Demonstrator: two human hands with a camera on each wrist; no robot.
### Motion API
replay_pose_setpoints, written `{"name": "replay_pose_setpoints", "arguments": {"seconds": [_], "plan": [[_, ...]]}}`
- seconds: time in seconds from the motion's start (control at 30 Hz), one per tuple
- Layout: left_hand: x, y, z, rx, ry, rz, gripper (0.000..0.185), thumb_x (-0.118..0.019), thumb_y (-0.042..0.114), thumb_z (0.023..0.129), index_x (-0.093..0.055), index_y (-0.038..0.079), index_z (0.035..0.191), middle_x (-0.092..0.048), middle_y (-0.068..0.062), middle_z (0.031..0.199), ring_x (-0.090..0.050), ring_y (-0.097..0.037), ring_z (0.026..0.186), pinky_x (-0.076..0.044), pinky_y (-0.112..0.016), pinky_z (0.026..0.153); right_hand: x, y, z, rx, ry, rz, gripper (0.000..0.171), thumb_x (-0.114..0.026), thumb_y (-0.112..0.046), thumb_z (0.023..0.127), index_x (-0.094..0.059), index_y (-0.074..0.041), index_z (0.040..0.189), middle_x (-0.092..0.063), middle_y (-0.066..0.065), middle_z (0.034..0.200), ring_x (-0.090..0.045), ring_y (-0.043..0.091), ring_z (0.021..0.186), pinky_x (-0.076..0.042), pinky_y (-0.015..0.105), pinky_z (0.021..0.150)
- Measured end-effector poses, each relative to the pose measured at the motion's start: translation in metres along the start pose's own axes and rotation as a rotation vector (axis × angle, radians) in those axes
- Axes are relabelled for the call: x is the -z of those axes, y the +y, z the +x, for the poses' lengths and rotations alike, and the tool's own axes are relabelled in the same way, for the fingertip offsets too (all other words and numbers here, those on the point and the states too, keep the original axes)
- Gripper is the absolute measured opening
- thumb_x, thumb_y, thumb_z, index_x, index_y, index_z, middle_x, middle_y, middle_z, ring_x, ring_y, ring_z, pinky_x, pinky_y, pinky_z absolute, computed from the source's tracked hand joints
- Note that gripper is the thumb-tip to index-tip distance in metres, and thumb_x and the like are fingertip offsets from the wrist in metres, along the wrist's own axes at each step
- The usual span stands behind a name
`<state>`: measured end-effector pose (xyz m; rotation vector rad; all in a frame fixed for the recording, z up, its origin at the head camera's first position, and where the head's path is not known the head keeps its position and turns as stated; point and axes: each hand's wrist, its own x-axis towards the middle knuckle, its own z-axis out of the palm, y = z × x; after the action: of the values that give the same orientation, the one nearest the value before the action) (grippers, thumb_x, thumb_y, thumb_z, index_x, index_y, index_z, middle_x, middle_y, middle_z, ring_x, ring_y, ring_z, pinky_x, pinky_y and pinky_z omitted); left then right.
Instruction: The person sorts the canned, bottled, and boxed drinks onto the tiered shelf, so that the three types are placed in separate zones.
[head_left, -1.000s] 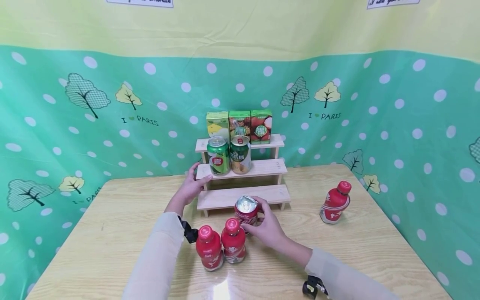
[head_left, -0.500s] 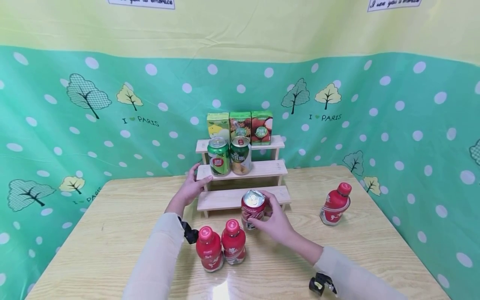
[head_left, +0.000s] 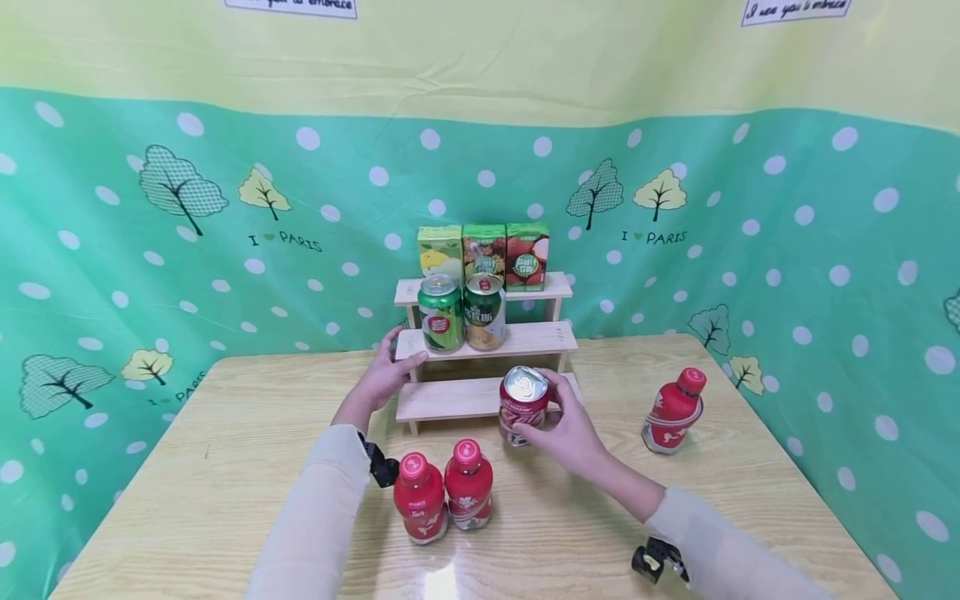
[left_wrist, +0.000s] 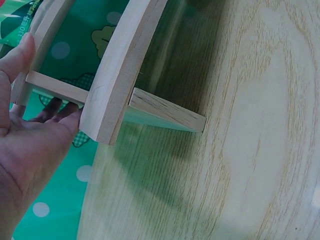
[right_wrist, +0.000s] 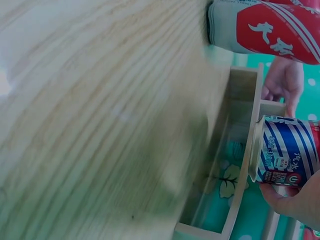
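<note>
A three-tier wooden display rack point(head_left: 442, 400) stands on the table, and my left hand point(head_left: 384, 375) grips its left end at the middle tier. In the left wrist view the thumb lies along that tier, with fingers point(left_wrist: 62, 112) curled in at the side strut. My right hand point(head_left: 573, 429) holds a red soda can point(head_left: 522, 408) around its side, upright, in front of the lowest tier. The right wrist view shows the can's blue-and-silver back point(right_wrist: 285, 152) and its base off the table. A green can point(head_left: 441, 315) and a dark green-and-gold can point(head_left: 484, 312) sit side by side on the middle tier.
Two red bottles point(head_left: 468, 487) stand close together on the near table, beside my left forearm. Another red bottle point(head_left: 672, 412) is at the right. Three juice cartons point(head_left: 527, 258) line the top tier. A polka-dot cloth point(head_left: 300, 208) hangs behind the table.
My right hand has lifted the red can from behind the bottles and carried it up and to the right. My left hand has stayed on the rack.
</note>
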<state>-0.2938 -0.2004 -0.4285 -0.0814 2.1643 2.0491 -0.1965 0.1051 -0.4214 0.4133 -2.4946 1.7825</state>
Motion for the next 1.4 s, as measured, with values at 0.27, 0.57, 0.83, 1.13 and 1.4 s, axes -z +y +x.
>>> {"name": "replay_pose_setpoints", "arguments": {"seconds": [0.27, 0.57, 0.83, 1.13, 1.4], "plan": [[-0.001, 0.000, 0.001, 0.015, 0.007, 0.010, 0.086, -0.062, 0.023, 0.090, -0.001, 0.030, 0.149, -0.018, -0.023, 0.149, -0.034, -0.035, 0.134, -0.027, -0.050, 0.112, 0.012, -0.005, 0.005, -0.011, 0.015, -0.003, 0.084, -0.078, -0.010, 0.073, -0.030, -0.020, 0.141, -0.046, 0.009, 0.134, -0.048, 0.029, 0.122, -0.048, 0.040, 0.096], [0.000, 0.000, 0.000, 0.018, 0.010, 0.005, 0.086, -0.062, 0.021, 0.090, -0.001, 0.031, 0.149, -0.020, -0.021, 0.149, -0.036, -0.034, 0.133, -0.029, -0.048, 0.112, 0.026, -0.014, 0.015, 0.029, 0.017, -0.003, 0.083, -0.076, -0.010, 0.076, -0.027, -0.018, 0.142, -0.043, 0.011, 0.136, -0.046, 0.030, 0.124, -0.047, 0.045, 0.097], [0.001, 0.000, 0.000, 0.023, 0.006, 0.013, 0.087, -0.062, 0.021, 0.090, 0.001, 0.030, 0.149, -0.018, -0.021, 0.151, -0.033, -0.035, 0.135, -0.027, -0.049, 0.112, 0.033, -0.016, 0.019, 0.037, 0.041, -0.008, 0.084, -0.074, -0.009, 0.078, -0.024, -0.014, 0.144, -0.040, 0.012, 0.139, -0.043, 0.031, 0.127, -0.044, 0.048, 0.099], [0.001, 0.002, 0.001, 0.019, 0.004, 0.009, 0.087, -0.061, 0.021, 0.090, 0.002, 0.030, 0.149, -0.018, -0.021, 0.151, -0.033, -0.036, 0.135, -0.028, -0.050, 0.112, 0.039, -0.014, 0.029, 0.041, 0.064, 0.002, 0.086, -0.074, -0.008, 0.077, -0.023, -0.016, 0.145, -0.040, 0.012, 0.140, -0.043, 0.031, 0.126, -0.044, 0.046, 0.099], [0.001, 0.001, 0.001, 0.021, 0.005, 0.018, 0.086, -0.062, 0.022, 0.090, 0.001, 0.029, 0.149, -0.017, -0.020, 0.152, -0.030, -0.036, 0.137, -0.026, -0.051, 0.112, 0.047, -0.021, 0.038, 0.061, 0.096, 0.016, 0.083, -0.074, -0.008, 0.078, -0.023, -0.016, 0.144, -0.041, 0.013, 0.139, -0.044, 0.030, 0.124, -0.044, 0.046, 0.099]]}}
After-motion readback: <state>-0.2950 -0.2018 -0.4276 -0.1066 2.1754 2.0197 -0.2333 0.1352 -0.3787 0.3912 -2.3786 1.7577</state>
